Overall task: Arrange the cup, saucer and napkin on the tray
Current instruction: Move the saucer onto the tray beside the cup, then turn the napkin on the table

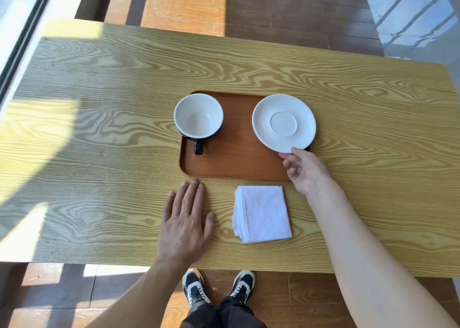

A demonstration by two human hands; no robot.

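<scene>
Wooden desk with a tray, cup, saucer and napkin, both hands in view.

Reddish-brown rounded wooden tray (239, 158) lies mid-desk; at its left end stands the empty round cup, white inside and black outside (198, 115), its handle toward the person, and at its right end the round white saucer (283, 123) overhangs the tray's edge, nothing on it. Left hand (185, 222) lies flat on the desk, fingers spread, just below the tray's near left corner and holding nothing. To its right, the folded white cloth napkin (262, 213) lies on the desk, off the tray, just beside its near edge. Right hand (305, 169) pinches the saucer's near rim. Light yellow grained desk (99, 128) stands on a brown plank floor (249, 11) striped with sunlight; black-and-white shoes (217, 288) show below.
</scene>
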